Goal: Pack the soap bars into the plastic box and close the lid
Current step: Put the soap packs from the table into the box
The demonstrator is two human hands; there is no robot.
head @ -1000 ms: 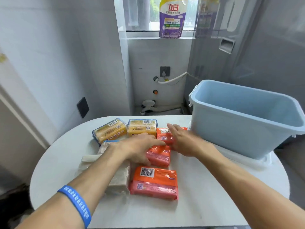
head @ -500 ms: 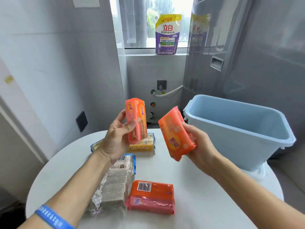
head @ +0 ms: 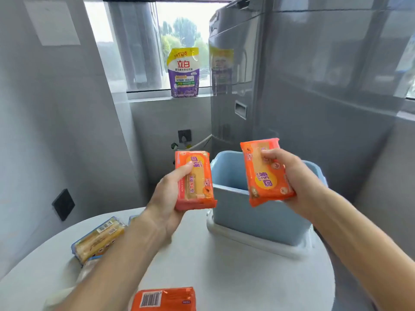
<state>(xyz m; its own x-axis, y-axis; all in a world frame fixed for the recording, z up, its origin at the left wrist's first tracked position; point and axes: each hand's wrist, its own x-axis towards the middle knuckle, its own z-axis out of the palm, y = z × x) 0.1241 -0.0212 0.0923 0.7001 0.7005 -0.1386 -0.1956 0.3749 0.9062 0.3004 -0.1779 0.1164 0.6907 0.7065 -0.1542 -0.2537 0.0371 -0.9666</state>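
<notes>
My left hand (head: 167,198) grips an orange soap pack (head: 195,179), held upright in the air just left of the light blue plastic box (head: 251,217). My right hand (head: 292,176) grips a second orange soap pack (head: 263,173), held over the box's open top. The box stands on its white lid (head: 253,242) on the round white table (head: 235,279). Another orange soap pack (head: 164,299) lies at the table's near edge. A yellow soap pack (head: 98,239) lies at the left, partly behind my left forearm.
A purple and yellow detergent pouch (head: 183,72) stands on the window sill. A grey appliance (head: 292,86) rises behind the box. Grey walls close in on the left, with a black wall socket (head: 63,204).
Both hands lifted orange soap packs off the table and carried them up and right. The right pack now hangs over the box. The view has tilted upward.
</notes>
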